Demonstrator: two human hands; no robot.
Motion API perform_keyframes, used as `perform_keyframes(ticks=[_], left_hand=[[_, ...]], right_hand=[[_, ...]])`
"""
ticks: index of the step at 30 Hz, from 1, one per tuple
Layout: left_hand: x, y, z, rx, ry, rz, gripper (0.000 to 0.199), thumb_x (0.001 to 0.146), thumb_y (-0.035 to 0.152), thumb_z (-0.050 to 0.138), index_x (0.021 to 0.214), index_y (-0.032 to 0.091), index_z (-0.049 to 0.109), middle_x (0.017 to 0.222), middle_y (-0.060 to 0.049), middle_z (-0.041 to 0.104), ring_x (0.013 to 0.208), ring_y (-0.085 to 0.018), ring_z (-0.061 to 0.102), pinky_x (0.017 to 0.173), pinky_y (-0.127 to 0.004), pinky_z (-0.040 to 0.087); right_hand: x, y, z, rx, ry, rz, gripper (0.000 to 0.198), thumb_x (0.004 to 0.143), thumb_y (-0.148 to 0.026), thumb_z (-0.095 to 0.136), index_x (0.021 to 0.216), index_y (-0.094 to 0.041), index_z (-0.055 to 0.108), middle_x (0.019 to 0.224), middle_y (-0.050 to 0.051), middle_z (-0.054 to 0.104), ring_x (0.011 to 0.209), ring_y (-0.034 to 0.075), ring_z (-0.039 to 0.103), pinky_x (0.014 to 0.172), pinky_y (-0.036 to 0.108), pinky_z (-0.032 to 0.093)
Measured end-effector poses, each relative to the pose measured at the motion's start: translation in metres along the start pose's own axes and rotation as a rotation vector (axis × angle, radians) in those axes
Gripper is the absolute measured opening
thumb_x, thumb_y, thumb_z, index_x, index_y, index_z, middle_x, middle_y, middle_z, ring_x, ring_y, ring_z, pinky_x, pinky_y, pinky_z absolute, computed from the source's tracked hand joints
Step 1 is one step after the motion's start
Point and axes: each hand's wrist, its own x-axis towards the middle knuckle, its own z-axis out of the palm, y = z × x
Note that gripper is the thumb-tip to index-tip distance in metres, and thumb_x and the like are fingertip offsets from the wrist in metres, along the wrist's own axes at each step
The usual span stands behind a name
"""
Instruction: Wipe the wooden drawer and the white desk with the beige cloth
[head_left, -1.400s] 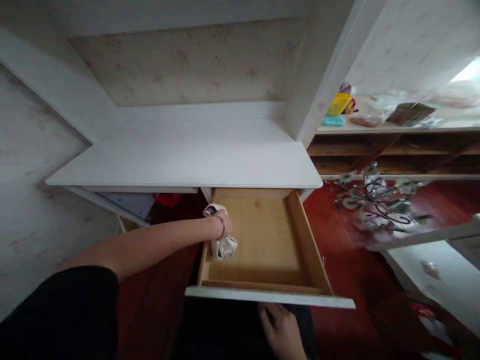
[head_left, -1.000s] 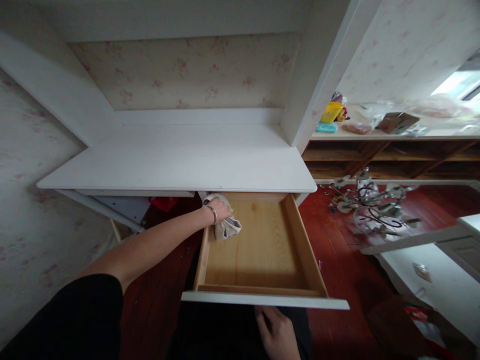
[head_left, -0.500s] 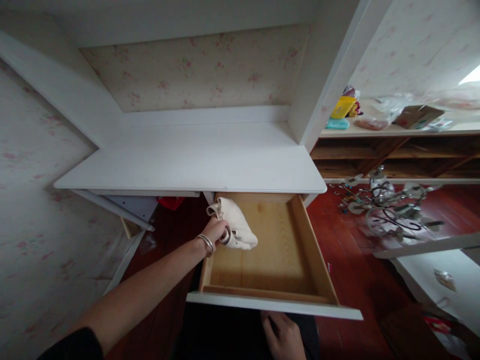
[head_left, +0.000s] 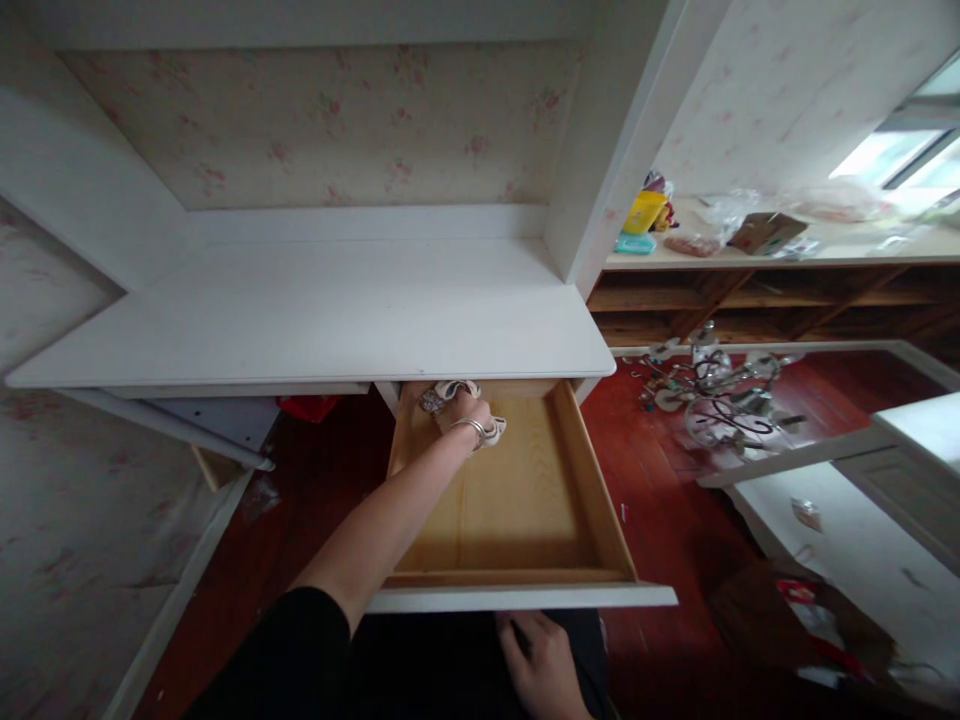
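My left hand point(head_left: 466, 408), with bracelets at its wrist, is closed around a bunched cream cloth point(head_left: 495, 432). It presses the cloth into the back left part of an open wooden drawer point(head_left: 525, 500). A patterned patch of the cloth shows beside the knuckles. Below the middle of the drawer's white front panel point(head_left: 525, 598), my right hand point(head_left: 546, 662) has its fingers curled against it. The panel hides those fingertips and whatever handle may be there.
The white desk top point(head_left: 315, 310) lies above the drawer, under a hutch with side panels. A chandelier point(head_left: 720, 385) rests on the red floor to the right. Low wooden shelves point(head_left: 675, 290) carry bags and a box point(head_left: 765, 232). A bag point(head_left: 795, 620) stands at lower right.
My left hand has carried the cloth from the drawer's left side towards its back, reaching deeper in. My right hand stays at the drawer front. The view has shifted a little to the right.
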Motion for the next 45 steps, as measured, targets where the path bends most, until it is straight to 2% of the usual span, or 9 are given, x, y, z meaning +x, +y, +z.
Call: perform_keyframes(ticks=[4,9,14,18,22,31,34,39,45], left_hand=[[-0.015,0.003,0.045,0.042,-0.082,0.045,0.041,0.073,0.004,0.056,0.111,0.020,0.051,0.118,-0.012,0.064,0.110,-0.024,0.062,0.087,-0.034,0.049],[-0.037,0.014,0.080,0.093,-0.241,0.178,0.047,0.081,0.006,0.050,0.126,0.018,0.044,0.127,-0.015,0.060,0.117,-0.023,0.059,0.094,-0.036,0.047],[-0.061,0.028,0.097,0.163,-0.422,0.338,0.049,0.083,0.007,0.048,0.130,0.022,0.047,0.127,-0.014,0.060,0.118,-0.024,0.059,0.095,-0.036,0.047],[-0.080,0.026,0.095,0.228,-0.518,0.441,0.053,0.081,0.007,0.049,0.132,0.021,0.047,0.125,-0.014,0.061,0.116,-0.026,0.059,0.094,-0.035,0.047],[-0.095,0.010,0.078,0.312,-0.623,0.502,0.056,0.078,0.007,0.051,0.132,0.019,0.048,0.120,-0.016,0.064,0.110,-0.028,0.062,0.090,-0.037,0.049],[-0.129,-0.028,0.019,0.642,-1.110,0.741,0.039,0.073,0.018,0.062,0.112,0.021,0.063,0.110,-0.017,0.068,0.097,-0.032,0.066,0.075,-0.039,0.053],[-0.135,-0.035,0.002,0.721,-1.202,0.818,0.034,0.073,0.022,0.063,0.106,0.022,0.063,0.106,-0.017,0.068,0.096,-0.034,0.066,0.071,-0.041,0.052],[-0.126,-0.048,-0.031,0.848,-1.196,0.962,0.018,0.064,0.017,0.066,0.081,0.023,0.065,0.087,-0.011,0.070,0.083,-0.030,0.068,0.067,-0.037,0.052],[-0.095,-0.060,-0.093,1.008,-1.127,1.033,0.016,0.059,0.008,0.066,0.060,0.024,0.065,0.071,-0.005,0.071,0.078,-0.026,0.067,0.072,-0.036,0.050]], right_hand=[[0.001,-0.002,-0.003,0.003,-0.008,0.005,0.043,0.100,-0.040,0.038,0.084,-0.020,0.073,0.078,0.007,0.073,0.073,0.019,0.069,0.068,0.025,0.048],[0.002,-0.002,-0.006,0.003,-0.064,0.039,0.044,0.100,-0.041,0.037,0.082,-0.020,0.072,0.076,0.007,0.071,0.072,0.019,0.068,0.068,0.025,0.047],[0.003,-0.002,-0.007,0.023,-0.072,0.042,0.042,0.100,-0.039,0.038,0.083,-0.020,0.072,0.078,0.007,0.072,0.073,0.019,0.068,0.069,0.025,0.047],[0.003,-0.002,-0.007,0.021,-0.073,0.046,0.037,0.099,-0.034,0.041,0.086,-0.020,0.072,0.081,0.007,0.072,0.076,0.019,0.068,0.070,0.025,0.046],[0.003,-0.002,-0.006,0.019,-0.072,0.049,0.035,0.098,-0.031,0.042,0.085,-0.020,0.072,0.081,0.006,0.072,0.075,0.018,0.068,0.069,0.024,0.045],[0.002,-0.005,-0.008,-0.018,-0.059,0.026,0.034,0.098,-0.032,0.043,0.082,-0.020,0.071,0.076,0.006,0.071,0.072,0.017,0.067,0.066,0.024,0.043],[0.002,-0.006,-0.008,-0.014,-0.057,0.035,0.036,0.099,-0.034,0.041,0.082,-0.019,0.070,0.077,0.006,0.071,0.072,0.017,0.066,0.066,0.024,0.043],[0.002,-0.004,-0.005,-0.001,-0.048,0.045,0.037,0.099,-0.035,0.041,0.084,-0.019,0.070,0.079,0.007,0.071,0.073,0.018,0.066,0.068,0.025,0.044],[0.001,-0.003,-0.006,0.023,-0.068,0.048,0.038,0.100,-0.036,0.040,0.086,-0.019,0.071,0.083,0.007,0.072,0.078,0.019,0.068,0.071,0.026,0.046]])
